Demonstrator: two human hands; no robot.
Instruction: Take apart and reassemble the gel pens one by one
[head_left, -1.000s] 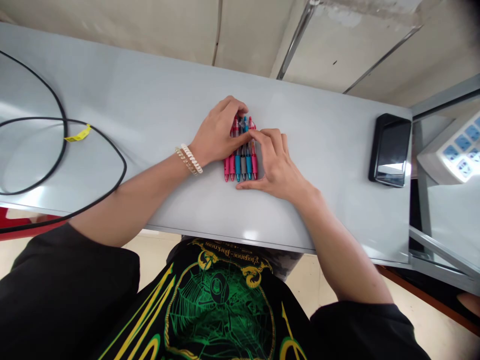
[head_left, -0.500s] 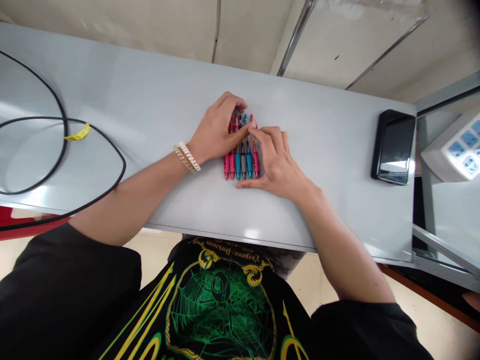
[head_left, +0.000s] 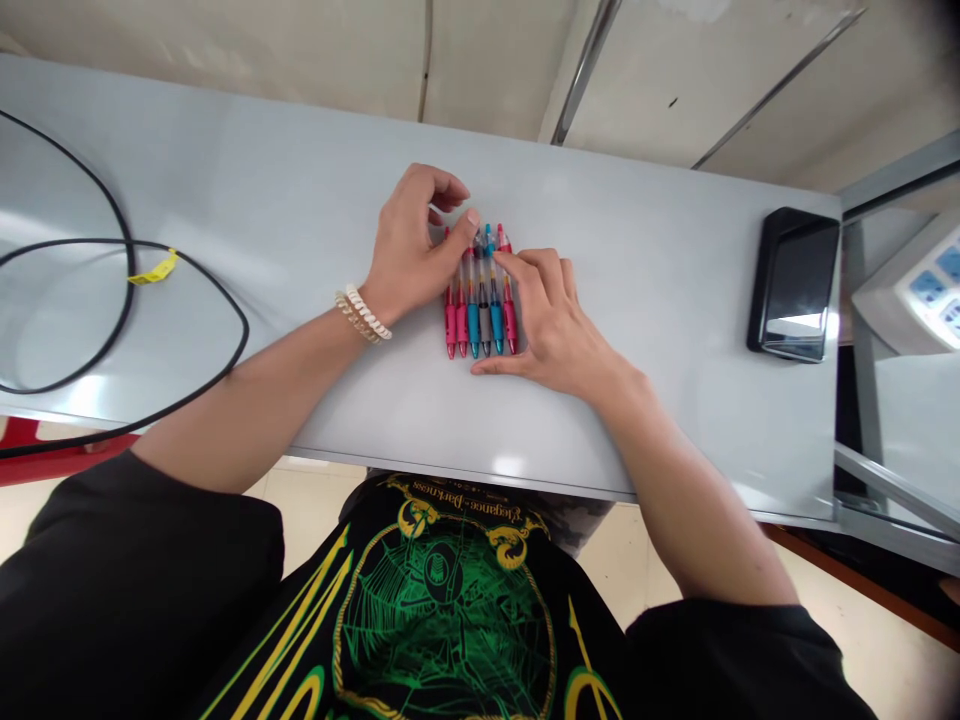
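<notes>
Several click pens lie side by side on the grey table [head_left: 360,410], tips toward me: pink pens [head_left: 462,330] at the left, then a blue pen [head_left: 473,325], a grey pen [head_left: 485,325], another blue pen [head_left: 497,325] and a pink pen [head_left: 511,320] at the right. My left hand [head_left: 416,235] is at the upper left of the row, fingers curved and apart, its thumb over the pens' upper ends. My right hand [head_left: 551,320] rests at the right side, index fingertip on the pens' upper part and thumb stretched out below the tips.
A black cable [head_left: 244,330] with a yellow tag [head_left: 155,268] loops over the table's left side. A black device with a dark screen [head_left: 795,285] lies near the right edge. A white power strip [head_left: 919,290] is beyond it. A wall rises behind the table.
My left hand has moved left and slightly away from me, its thumb drawing back from my right index finger and uncovering more of the pens. My right hand has stayed almost in place.
</notes>
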